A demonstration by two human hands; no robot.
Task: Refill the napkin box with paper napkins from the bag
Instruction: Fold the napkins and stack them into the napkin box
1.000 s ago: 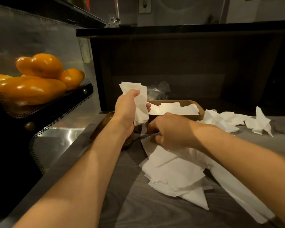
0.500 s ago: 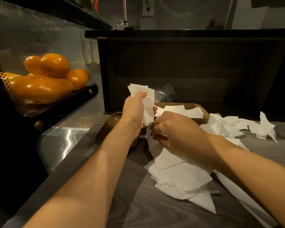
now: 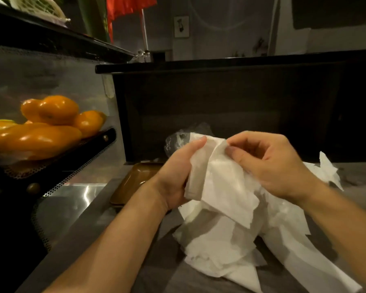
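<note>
dim room, dark counter (image 3: 220,64), grey table (image 3: 118,240)

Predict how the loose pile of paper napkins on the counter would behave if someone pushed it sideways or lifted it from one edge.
The loose napkin pile would probably crumple and spread, not slide as one: its sheets lie unevenly overlapped. Lifted, it would likely droop, as the napkins held by the left hand and right hand sag.

A loose heap of white paper napkins (image 3: 226,246) lies on the grey wooden counter (image 3: 118,240), right of the brown rectangular tray (image 3: 133,182), with a crumpled clear plastic bag (image 3: 178,140) behind.
</note>
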